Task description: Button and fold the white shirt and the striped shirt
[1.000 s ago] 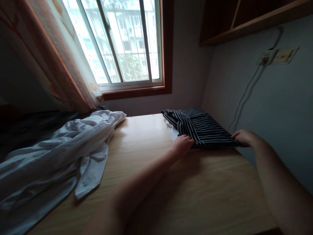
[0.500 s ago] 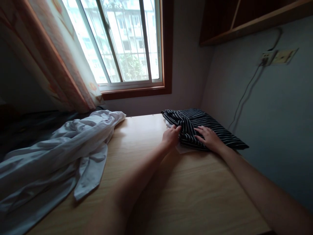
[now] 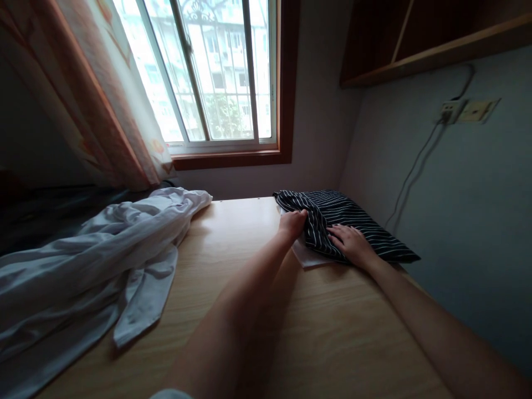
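A black cloth with thin white stripes [image 3: 353, 213] lies on the far right of the wooden table [image 3: 332, 321]. My left hand [image 3: 292, 223] is closed on its bunched left edge, where the fabric is folded and wrinkled. Flat on top of the cloth rests my right hand [image 3: 352, 244], its fingers apart and stretched out. Beneath the striped cloth a thin white sheet [image 3: 308, 258] shows at the left and front; I cannot tell whether it is paper or fabric. What kind of item the striped cloth is stays unclear.
A crumpled white garment or cloth [image 3: 141, 244] covers the table's left side. Beyond stands a barred window [image 3: 224, 83] with a patterned curtain [image 3: 103, 94]. On the right wall are a shelf [image 3: 436, 50] and a socket [image 3: 451, 111] with a hanging cable.
My left hand has lifted slightly and pulled the striped edge up and right, so more of the white sheet shows in front. My right hand stays on the cloth.
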